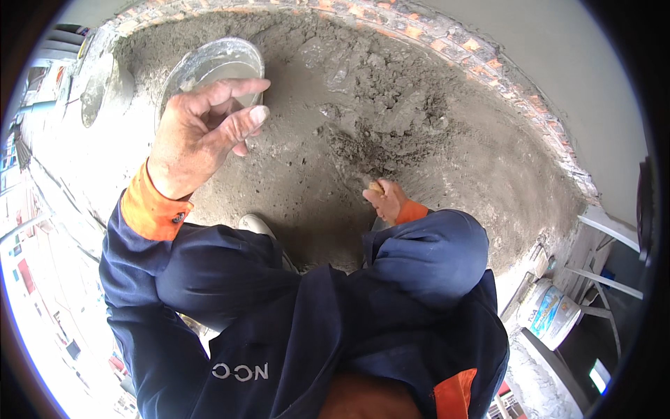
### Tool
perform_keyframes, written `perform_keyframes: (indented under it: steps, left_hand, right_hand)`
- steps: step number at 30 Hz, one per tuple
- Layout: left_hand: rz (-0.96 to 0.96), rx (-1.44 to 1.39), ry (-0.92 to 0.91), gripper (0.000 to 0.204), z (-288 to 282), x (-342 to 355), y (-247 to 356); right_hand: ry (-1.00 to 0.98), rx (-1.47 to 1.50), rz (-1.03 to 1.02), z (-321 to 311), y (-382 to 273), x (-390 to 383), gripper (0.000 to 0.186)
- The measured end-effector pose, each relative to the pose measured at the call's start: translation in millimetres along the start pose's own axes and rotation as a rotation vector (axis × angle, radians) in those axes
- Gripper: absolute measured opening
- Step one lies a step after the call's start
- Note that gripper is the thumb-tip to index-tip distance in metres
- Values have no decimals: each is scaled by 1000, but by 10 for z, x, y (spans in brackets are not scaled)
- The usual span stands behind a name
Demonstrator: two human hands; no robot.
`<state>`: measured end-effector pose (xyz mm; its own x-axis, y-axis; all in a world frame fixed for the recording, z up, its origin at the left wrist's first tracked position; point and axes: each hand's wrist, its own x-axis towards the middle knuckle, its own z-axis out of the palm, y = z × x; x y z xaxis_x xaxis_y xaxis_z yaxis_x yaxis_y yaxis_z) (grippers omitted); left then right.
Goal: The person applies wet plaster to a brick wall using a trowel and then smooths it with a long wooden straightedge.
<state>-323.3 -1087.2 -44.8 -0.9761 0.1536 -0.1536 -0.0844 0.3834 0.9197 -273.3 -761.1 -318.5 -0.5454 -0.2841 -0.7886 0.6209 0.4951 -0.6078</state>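
Left hand raised, hiding part of round bucket from view, fingers curled, thumb parted from forefinger, grip open; right hand low by right knee, closed round tan handle, just at near edge of grey mortar heap; can't make out handle's far end from here; brick strip curves beyond mortar, white pail off right

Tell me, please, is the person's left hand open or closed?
Open: the left hand has its thumb and index finger apart, with nothing visible between them; it partly hides a grey bucket.
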Motion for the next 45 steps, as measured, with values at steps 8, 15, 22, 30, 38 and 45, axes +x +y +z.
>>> perform_keyframes:
  steps: [8, 15, 22, 30, 38, 45]
  left_hand:
    - [-17, 4, -59, 38, 72, 28, 21]
    - [-31, 9, -108, 37, 106, 143, -60]
    - [-4, 0, -170, 35, 189, 240, -68]
    - [-13, 55, -219, 39, 317, 378, -28]
    - [-6, 87, -247, 40, 422, 295, -66]
    - [-62, 24, -167, 35, 292, 217, -91]
  right_hand:
    - [90, 162, -315, -580, -362, -89, 31]
    - [597, -545, -512, -1136, -830, -664, 36]
    - [586, -856, -36, -993, -863, -72, 43]
    - [430, -880, -133, -623, -640, -115, 42]
    - [283, -879, -173, -655, -596, -279, 45]
    - [570, -446, -251, -1354, 366, -718, 46]
